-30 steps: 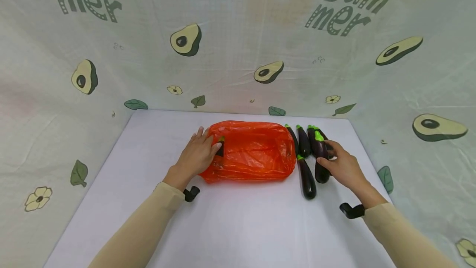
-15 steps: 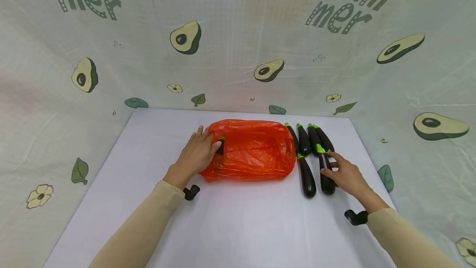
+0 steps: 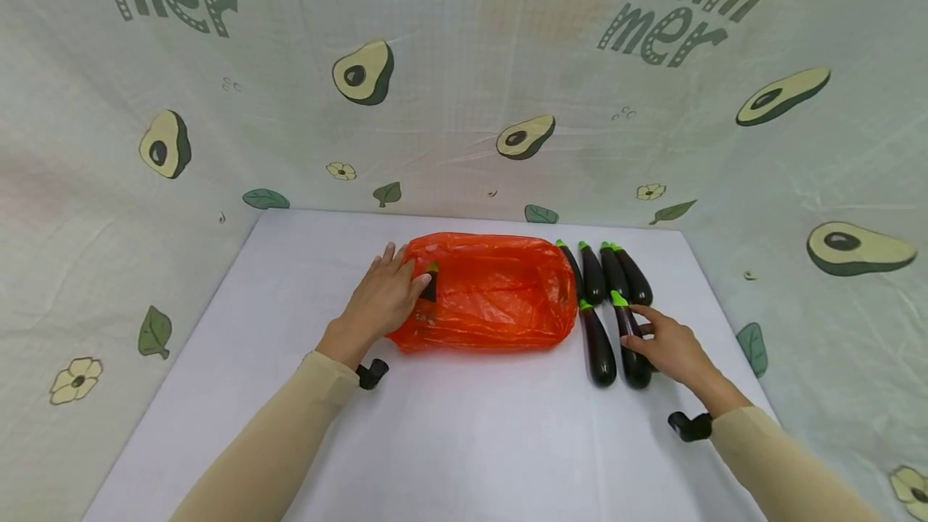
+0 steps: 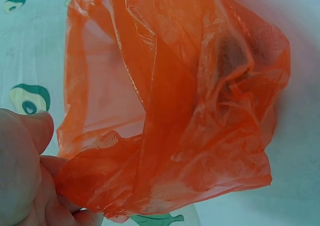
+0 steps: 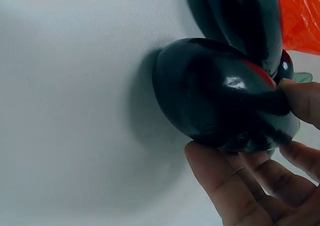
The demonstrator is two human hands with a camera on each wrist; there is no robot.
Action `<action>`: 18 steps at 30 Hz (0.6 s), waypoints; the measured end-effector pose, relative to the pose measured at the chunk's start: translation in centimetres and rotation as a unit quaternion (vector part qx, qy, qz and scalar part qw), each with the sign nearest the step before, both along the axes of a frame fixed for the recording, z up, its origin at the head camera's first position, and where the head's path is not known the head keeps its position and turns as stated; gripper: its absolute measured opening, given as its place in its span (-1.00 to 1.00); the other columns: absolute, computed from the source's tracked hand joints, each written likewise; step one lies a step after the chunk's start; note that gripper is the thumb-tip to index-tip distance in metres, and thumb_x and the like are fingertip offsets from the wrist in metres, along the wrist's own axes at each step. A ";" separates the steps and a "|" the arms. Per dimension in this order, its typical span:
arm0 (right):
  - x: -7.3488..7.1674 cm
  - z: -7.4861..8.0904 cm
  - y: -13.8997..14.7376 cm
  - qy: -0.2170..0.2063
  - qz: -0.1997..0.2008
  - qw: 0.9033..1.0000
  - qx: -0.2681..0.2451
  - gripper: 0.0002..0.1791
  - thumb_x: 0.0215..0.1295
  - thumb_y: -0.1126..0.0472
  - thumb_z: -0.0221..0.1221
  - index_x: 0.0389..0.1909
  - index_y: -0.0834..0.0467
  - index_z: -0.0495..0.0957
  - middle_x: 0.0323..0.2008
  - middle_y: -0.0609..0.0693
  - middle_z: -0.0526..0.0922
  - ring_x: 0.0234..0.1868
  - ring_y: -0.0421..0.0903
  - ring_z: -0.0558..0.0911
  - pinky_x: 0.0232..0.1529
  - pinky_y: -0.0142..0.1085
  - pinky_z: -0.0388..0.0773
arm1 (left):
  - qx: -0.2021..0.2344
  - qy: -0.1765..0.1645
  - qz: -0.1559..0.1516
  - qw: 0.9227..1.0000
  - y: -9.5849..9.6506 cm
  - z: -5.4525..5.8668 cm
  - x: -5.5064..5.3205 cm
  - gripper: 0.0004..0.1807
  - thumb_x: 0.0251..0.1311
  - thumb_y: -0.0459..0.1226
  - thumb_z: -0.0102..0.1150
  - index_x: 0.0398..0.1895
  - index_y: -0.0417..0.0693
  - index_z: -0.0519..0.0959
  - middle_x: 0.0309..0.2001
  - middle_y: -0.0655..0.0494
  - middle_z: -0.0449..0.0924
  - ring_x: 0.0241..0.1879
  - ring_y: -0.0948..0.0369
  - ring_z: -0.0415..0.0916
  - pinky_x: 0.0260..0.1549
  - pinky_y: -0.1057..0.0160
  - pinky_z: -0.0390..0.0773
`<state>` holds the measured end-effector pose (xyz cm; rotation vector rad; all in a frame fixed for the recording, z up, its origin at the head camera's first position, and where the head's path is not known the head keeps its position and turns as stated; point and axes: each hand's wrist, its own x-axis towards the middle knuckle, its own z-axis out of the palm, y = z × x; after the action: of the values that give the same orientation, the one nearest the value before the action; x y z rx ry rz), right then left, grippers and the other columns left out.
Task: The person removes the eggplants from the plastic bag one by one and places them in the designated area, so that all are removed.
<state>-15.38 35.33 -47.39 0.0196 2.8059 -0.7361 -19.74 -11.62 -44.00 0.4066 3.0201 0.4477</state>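
Observation:
My left hand (image 3: 383, 292) holds the left edge of an orange-red plastic bag (image 3: 500, 288), which lies with its mouth spread wide. In the left wrist view, the bag's thin film (image 4: 170, 110) runs in between thumb and fingers. Just by that thumb, a dark thing with a green tip (image 3: 429, 287) shows inside the bag. My right hand (image 3: 673, 349) grips a dark purple eggplant (image 3: 634, 357) by its side, green cap pointing away from me. In the right wrist view, its glossy round end (image 5: 215, 95) is close over the white surface, thumb and fingers on opposite sides.
Another eggplant (image 3: 599, 349) lies just left of the gripped one. Several more stand in a row behind them, including one at the far right (image 3: 635, 274). The white table (image 3: 464, 441) is enclosed by a printed cloth (image 3: 449, 103) at the back and sides.
My right hand has brought its eggplant toward me and down, from over the back row to beside the front eggplant. The left hand and the bag stay in place.

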 end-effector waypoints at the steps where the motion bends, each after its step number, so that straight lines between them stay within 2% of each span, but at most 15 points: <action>1: 0.0 0.0 0.0 -0.001 -0.001 1.000 -0.001 -0.22 0.44 0.03 0.30 0.51 0.33 0.27 0.15 0.56 0.61 -0.07 0.25 0.77 -0.28 -0.07 0.76 | 0.000 -0.001 0.001 1.000 0.0 0.0 0.0 -0.27 0.66 0.05 -0.11 0.62 -0.29 0.21 0.66 -0.25 0.06 0.69 -0.22 -0.18 0.62 -0.24 -0.04; 7: 0.0 -0.2 -0.2 0.003 0.000 1.000 0.000 -0.21 0.45 0.03 0.28 0.53 0.35 0.26 0.18 0.58 0.58 -0.12 0.20 0.77 -0.28 -0.06 0.76 | -0.004 -0.002 -0.001 1.000 0.0 -0.1 0.1 -0.26 0.66 0.07 -0.15 0.63 -0.28 0.20 0.67 -0.24 0.06 0.69 -0.22 -0.18 0.62 -0.24 -0.01; 14: 0.0 -0.2 -0.4 -0.006 0.005 1.000 -0.008 -0.19 0.46 0.01 0.30 0.53 0.37 0.28 0.14 0.49 0.65 -0.34 -0.04 0.74 -0.37 -0.19 0.70 | 0.004 -0.001 -0.001 1.000 0.1 -0.2 0.2 -0.28 0.65 0.03 -0.09 0.63 -0.27 0.21 0.67 -0.23 0.06 0.69 -0.24 -0.18 0.61 -0.25 -0.04; 18: 0.0 -0.4 -0.5 -0.007 0.008 1.000 -0.010 -0.21 0.46 0.02 0.29 0.51 0.39 0.29 0.10 0.47 0.68 -0.41 -0.08 0.73 -0.42 -0.23 0.67 | 0.003 -0.001 -0.003 1.000 0.1 -0.2 0.2 -0.28 0.65 0.02 -0.07 0.63 -0.27 0.21 0.67 -0.23 0.07 0.69 -0.24 -0.17 0.61 -0.25 -0.03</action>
<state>-15.38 34.87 -47.75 -0.0001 2.7831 -0.7574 -19.52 -11.48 -44.25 0.4146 3.0162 0.4580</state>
